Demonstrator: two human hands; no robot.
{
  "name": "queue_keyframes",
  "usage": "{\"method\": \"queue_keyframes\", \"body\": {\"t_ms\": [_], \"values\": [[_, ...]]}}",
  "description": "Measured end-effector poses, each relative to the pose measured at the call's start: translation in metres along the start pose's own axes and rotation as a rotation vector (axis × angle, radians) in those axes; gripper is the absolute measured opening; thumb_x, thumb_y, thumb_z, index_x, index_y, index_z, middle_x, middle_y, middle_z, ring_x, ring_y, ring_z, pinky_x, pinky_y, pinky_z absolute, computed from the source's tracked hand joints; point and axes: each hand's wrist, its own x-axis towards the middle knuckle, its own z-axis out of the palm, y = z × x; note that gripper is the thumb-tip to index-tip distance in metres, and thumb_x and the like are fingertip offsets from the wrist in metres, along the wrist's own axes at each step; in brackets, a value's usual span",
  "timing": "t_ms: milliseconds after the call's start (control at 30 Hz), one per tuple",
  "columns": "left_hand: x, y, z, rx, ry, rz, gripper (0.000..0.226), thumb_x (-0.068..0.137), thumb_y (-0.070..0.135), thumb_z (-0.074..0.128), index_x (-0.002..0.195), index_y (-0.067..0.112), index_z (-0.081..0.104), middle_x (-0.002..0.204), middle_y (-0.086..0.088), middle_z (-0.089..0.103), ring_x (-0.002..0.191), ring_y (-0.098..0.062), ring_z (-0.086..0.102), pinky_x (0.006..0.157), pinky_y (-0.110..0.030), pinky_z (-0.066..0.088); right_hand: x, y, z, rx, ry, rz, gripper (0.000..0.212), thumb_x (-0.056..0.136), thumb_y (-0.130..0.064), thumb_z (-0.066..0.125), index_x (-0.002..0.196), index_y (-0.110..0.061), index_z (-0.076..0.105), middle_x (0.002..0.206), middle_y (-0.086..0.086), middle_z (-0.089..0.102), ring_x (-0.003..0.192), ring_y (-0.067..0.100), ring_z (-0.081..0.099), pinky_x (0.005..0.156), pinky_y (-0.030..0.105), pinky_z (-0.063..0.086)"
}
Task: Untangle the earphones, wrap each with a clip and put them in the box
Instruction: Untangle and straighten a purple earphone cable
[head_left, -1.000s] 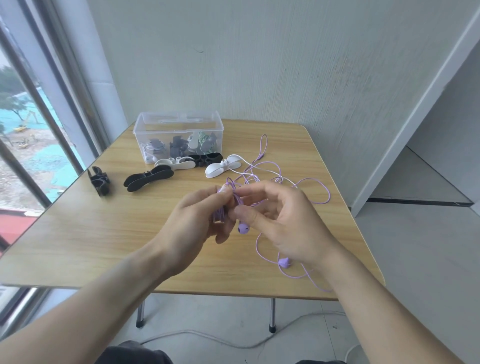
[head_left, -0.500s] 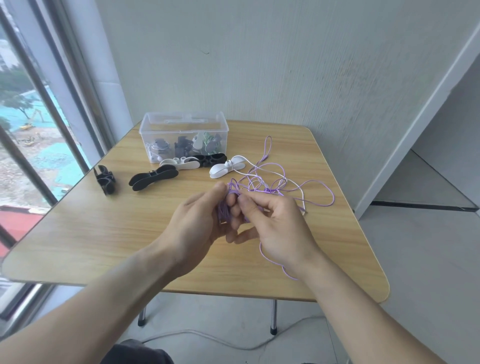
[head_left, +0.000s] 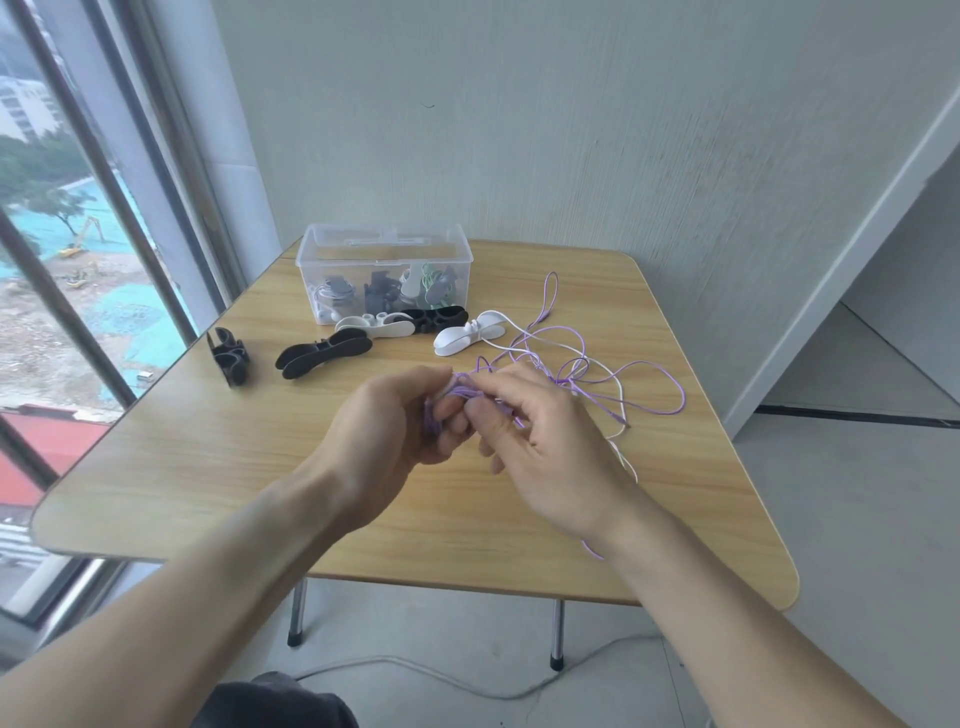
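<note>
- Pinching a bunch of the purple earphone cable (head_left: 649, 384) between both hands, you hold it above the middle of the worktop (head_left: 208, 467).
- Your left hand (head_left: 387, 436) has its fingers curled round a gathered coil of purple cord; that grip is closed on the cable.
- Your right hand (head_left: 540, 447) pinches the same bunch from the other side, thumb and fingertips on the cord.
- Loose purple loops trail off to the right across the wood, tangled with a white earphone cable (head_left: 618, 441).
- Beyond your hands lie a white clip (head_left: 467, 335), another white clip (head_left: 374, 326), and black clips (head_left: 324, 353) in a rough row.
- Behind them stands the clear box (head_left: 384, 249), with wrapped earphones already inside.
</note>
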Motion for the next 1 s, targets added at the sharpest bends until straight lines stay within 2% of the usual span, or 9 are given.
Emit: {"method": "queue_keyframes", "body": {"t_ms": [67,233,333,467,600,733,833,933,1000], "values": [[0.0,0.0,-0.004,0.068,0.02,-0.017,0.048,0.098,0.019,0.038,0.05,0.018,0.046,0.057,-0.004,0.043,0.05,-0.016,0.042,0.055,-0.028,0.031,-0.001,0.002,0.007,-0.039,0.029,-0.01,0.016,0.099,-0.017,0.06,0.104,-0.019,0.075,0.093,-0.011,0.06,0.077,0.007,0.057,0.067,0.02,0.047],[0.004,-0.003,-0.003,0.112,0.283,0.016,0.051,0.091,0.01,0.052,0.04,0.017,0.053,0.044,-0.004,0.042,0.043,-0.021,0.04,0.055,-0.031,0.028,-0.002,-0.004,0.012,-0.183,0.077,-0.042,0.006,0.093,-0.02,0.071,0.094,-0.014,0.075,0.086,-0.009,0.056,0.076,0.004,0.054,0.067,0.011,0.037],[0.003,-0.005,0.002,0.079,0.379,0.012,0.034,0.087,0.005,0.05,0.053,0.009,0.052,0.045,-0.003,0.042,0.042,-0.02,0.039,0.051,-0.025,0.032,-0.003,-0.008,0.018,-0.265,0.01,0.041,0.014,0.101,-0.024,0.056,0.101,-0.013,0.064,0.096,-0.007,0.052,0.083,0.001,0.05,0.074,0.018,0.038],[0.004,-0.011,0.014,0.071,0.365,0.03,0.021,0.086,0.005,0.045,0.066,0.011,0.046,0.05,-0.002,0.039,0.043,-0.018,0.027,0.05,-0.027,0.022,-0.005,-0.015,0.021,-0.316,-0.016,0.111,0.018,0.106,-0.028,0.036,0.105,-0.015,0.048,0.109,0.001,0.049,0.095,0.018,0.052,0.084,0.039,0.042],[0.012,-0.007,0.009,-0.015,0.328,-0.047,0.003,0.091,0.003,0.05,0.092,0.006,0.05,0.058,-0.003,0.049,0.041,-0.015,0.042,0.058,-0.03,0.033,-0.006,-0.022,0.024,-0.376,-0.028,0.077,0.013,0.106,-0.025,0.035,0.096,-0.018,0.04,0.101,0.002,0.049,0.084,0.022,0.048,0.07,0.034,0.032],[0.016,-0.007,-0.007,-0.019,0.375,-0.046,0.01,0.096,0.001,0.051,0.087,0.002,0.055,0.073,-0.009,0.056,0.047,-0.014,0.057,0.054,-0.032,0.04,-0.004,-0.018,0.025,-0.371,0.047,0.044,0.016,0.106,-0.019,0.034,0.095,-0.013,0.043,0.089,0.002,0.052,0.075,0.018,0.042,0.069,0.032,0.028],[0.025,-0.007,-0.029,0.292,0.513,0.107,0.006,0.096,0.006,0.053,0.094,0.011,0.055,0.094,-0.007,0.062,0.07,-0.015,0.064,0.055,-0.028,0.043,0.001,-0.012,0.017,-0.318,0.128,0.081,0.019,0.106,-0.016,0.032,0.089,-0.013,0.04,0.066,-0.002,0.045,0.057,0.014,0.037,0.061,0.032,0.021],[0.037,-0.007,-0.053,0.846,0.634,0.323,0.024,0.093,0.004,0.049,0.115,0.011,0.055,0.114,-0.004,0.059,0.105,-0.022,0.054,0.083,-0.028,0.041,0.001,-0.006,0.013,-0.227,0.133,0.105,0.021,0.106,-0.021,0.031,0.09,-0.013,0.042,0.065,-0.001,0.051,0.06,0.022,0.043,0.061,0.042,0.033],[0.048,-0.009,-0.065,1.077,0.642,0.304,0.05,0.088,-0.003,0.042,0.136,0.008,0.043,0.136,-0.011,0.046,0.128,-0.03,0.037,0.103,-0.037,0.03,0.001,-0.006,0.015,-0.121,0.136,0.098,0.021,0.107,-0.021,0.034,0.097,-0.01,0.049,0.069,-0.011,0.054,0.063,0.016,0.047,0.064,0.045,0.044]]}}
